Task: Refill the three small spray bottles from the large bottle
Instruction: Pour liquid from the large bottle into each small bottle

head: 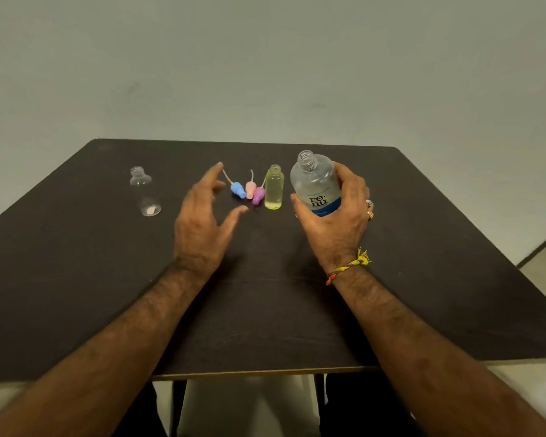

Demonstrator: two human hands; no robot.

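My right hand (334, 216) grips the large clear bottle (315, 181), uncapped, with a white and blue label, standing upright on the dark table (423, 279). A small yellowish bottle (274, 192) stands open just left of it. Three spray tops lie in a row beside that: blue (237, 189), pink (250, 189) and purple (258, 195), each with a thin dip tube. My left hand (202, 222) hovers with fingers spread, close to the blue top, holding nothing. A small clear bottle (145, 192) stands open at the far left. Only two small bottles show.
The table's front edge runs near my forearms, and its right side ends at a light floor (542, 266). A plain wall (265, 74) rises behind the table's far edge.
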